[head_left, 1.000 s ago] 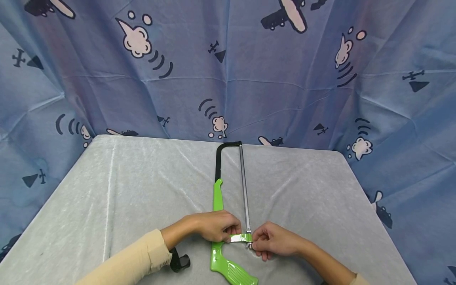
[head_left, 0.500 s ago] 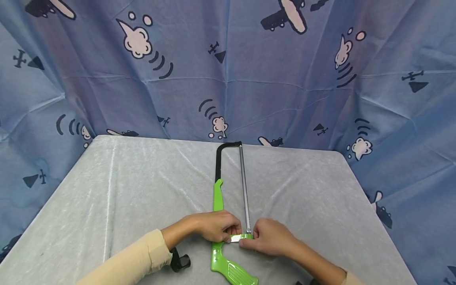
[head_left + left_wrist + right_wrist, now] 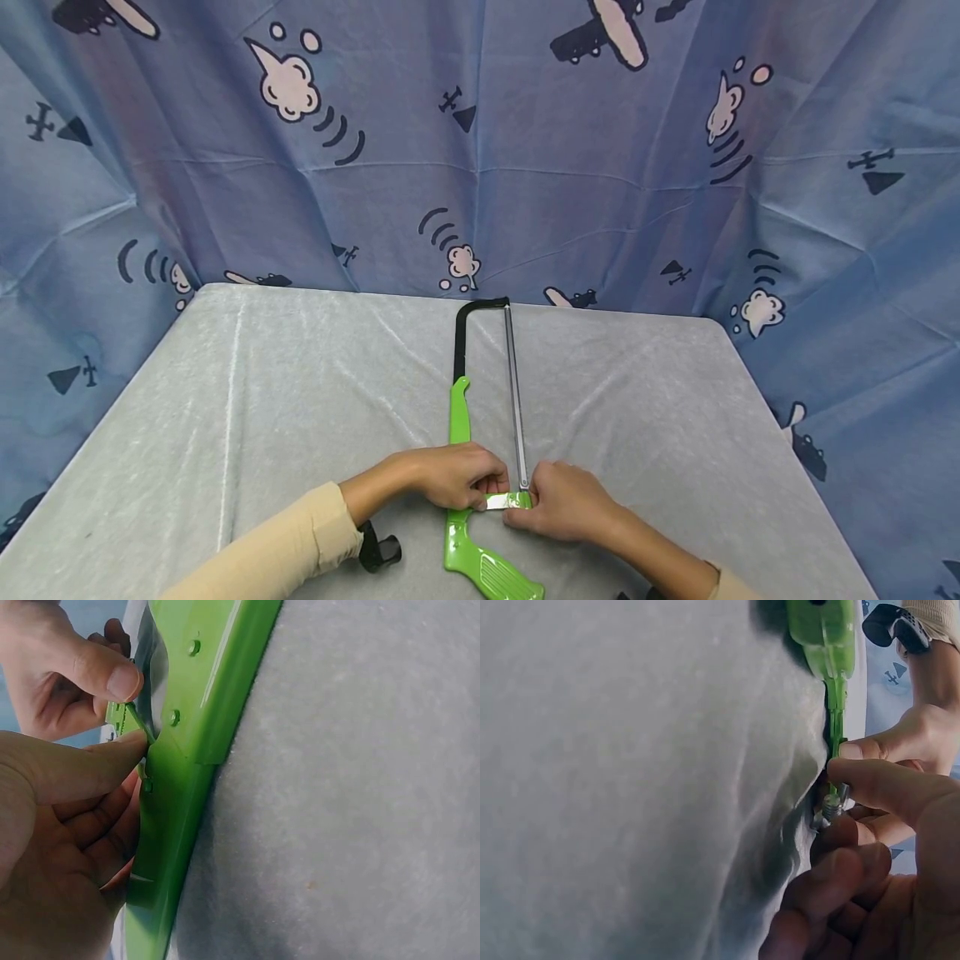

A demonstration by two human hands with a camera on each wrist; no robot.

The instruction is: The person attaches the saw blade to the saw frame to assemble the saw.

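A hacksaw [image 3: 459, 417] with a green handle [image 3: 491, 568], black front frame and thin silver blade [image 3: 515, 392] lies on the table. My left hand [image 3: 459, 475] pinches the short green crosspiece between handle and blade, thumb against it in the left wrist view. At the crosspiece's blade end, my right hand [image 3: 570, 502] grips with its thumb on the near side and fingers curled at the far side. A metal wing nut [image 3: 831, 810] shows between thumb and fingers in the right wrist view; the head view hides it behind the right hand.
Grey velvety cloth [image 3: 300, 400] covers the table, with folds running across it. Behind and at both sides hangs a blue patterned curtain [image 3: 600, 167]. A black wrist device [image 3: 378, 550] sits under the left sleeve.
My right hand has shifted from beside the wing nut to over the crosspiece's end, its thumb now reaching along the near side. The left hand and hacksaw have stayed in place.
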